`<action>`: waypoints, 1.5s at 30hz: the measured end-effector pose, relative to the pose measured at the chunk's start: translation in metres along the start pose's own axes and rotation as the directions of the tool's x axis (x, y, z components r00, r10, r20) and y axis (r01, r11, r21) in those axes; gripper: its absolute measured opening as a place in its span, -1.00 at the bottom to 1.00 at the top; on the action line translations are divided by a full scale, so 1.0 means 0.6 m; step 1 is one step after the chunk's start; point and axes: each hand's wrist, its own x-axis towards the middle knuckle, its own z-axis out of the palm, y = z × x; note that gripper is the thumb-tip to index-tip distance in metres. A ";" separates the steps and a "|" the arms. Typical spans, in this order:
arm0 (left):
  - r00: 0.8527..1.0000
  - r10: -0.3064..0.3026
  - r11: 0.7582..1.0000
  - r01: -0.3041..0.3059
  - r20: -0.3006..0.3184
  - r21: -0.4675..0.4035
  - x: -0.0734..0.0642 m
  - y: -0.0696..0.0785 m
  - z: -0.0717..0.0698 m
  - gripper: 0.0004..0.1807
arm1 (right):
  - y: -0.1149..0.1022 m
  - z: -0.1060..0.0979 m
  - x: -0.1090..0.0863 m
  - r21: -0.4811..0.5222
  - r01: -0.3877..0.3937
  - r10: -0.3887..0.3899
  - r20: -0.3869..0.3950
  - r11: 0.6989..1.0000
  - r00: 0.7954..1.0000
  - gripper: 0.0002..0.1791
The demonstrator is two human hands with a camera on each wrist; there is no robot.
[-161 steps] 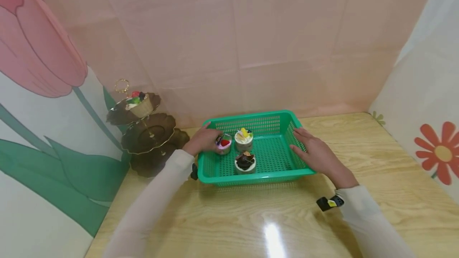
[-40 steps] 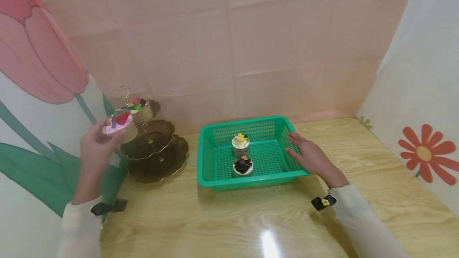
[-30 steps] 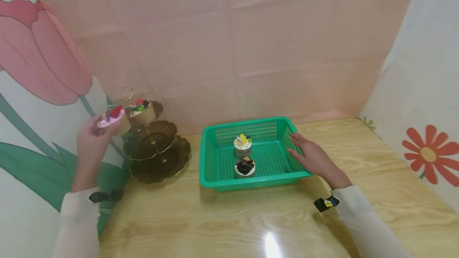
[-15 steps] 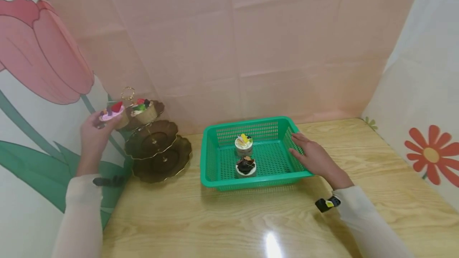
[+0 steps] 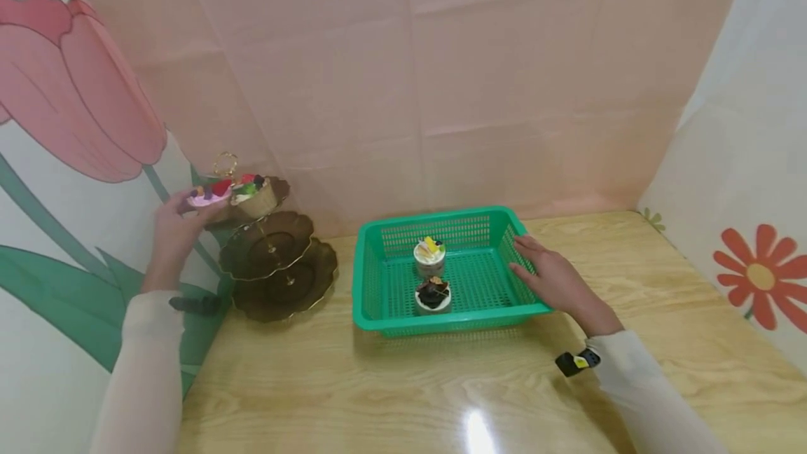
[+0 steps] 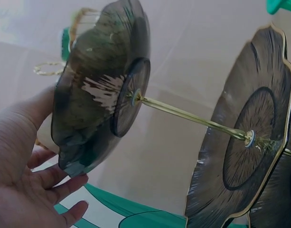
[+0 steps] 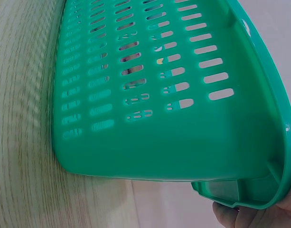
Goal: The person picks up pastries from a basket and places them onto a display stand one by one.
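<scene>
My left hand [image 5: 175, 231] holds a cupcake with pink cream and a red berry [image 5: 211, 195] at the top plate of a brown three-tier cake stand [image 5: 267, 247]. Beside it on that plate sits a fruit-topped cupcake [image 5: 257, 200]. Seen from the left wrist, the top plate [image 6: 100, 90] hides most of the held cupcake, and some fingers [image 6: 69, 194] spread below its edge. My right hand [image 5: 557, 282] rests with straight fingers on the right rim of a green basket [image 5: 454, 324]; the right wrist view shows the basket's wall [image 7: 150, 147].
Inside the basket stand a white-cream cupcake with yellow fruit [image 5: 429, 256] and a chocolate-topped cupcake [image 5: 433, 295]. All this is on a wooden table [image 5: 353, 391]. A pink backdrop [image 5: 410, 90] closes off the rear, with a tulip-printed panel [image 5: 88, 104] at left.
My left hand has taken the pink cupcake from the basket to the stand, and lately moved slightly right, up against the fruit-topped one. My right hand stays on the basket rim.
</scene>
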 end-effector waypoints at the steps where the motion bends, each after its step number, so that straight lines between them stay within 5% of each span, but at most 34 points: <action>1: 1.000 0.002 1.000 -0.002 0.011 0.000 0.002 -0.001 0.002 0.04 | 0.000 0.000 -0.001 0.001 0.001 -0.001 0.000 1.000 1.000 -0.37; 25: 0.990 -0.029 0.998 0.037 0.136 -0.053 -0.001 -0.003 -0.002 0.05 | 0.000 0.006 -0.001 0.004 0.017 -0.017 -0.020 1.000 1.000 -0.39; 34: 0.991 0.031 0.998 -0.023 0.132 -0.059 -0.002 0.003 -0.002 -0.21 | 0.000 0.002 -0.001 0.006 0.009 -0.009 -0.005 1.000 1.000 -0.38; 45: 0.993 0.040 0.999 -0.037 0.108 -0.034 -0.012 0.005 -0.012 0.00 | 0.001 0.002 0.000 -0.003 0.012 -0.012 -0.009 1.000 1.000 -0.39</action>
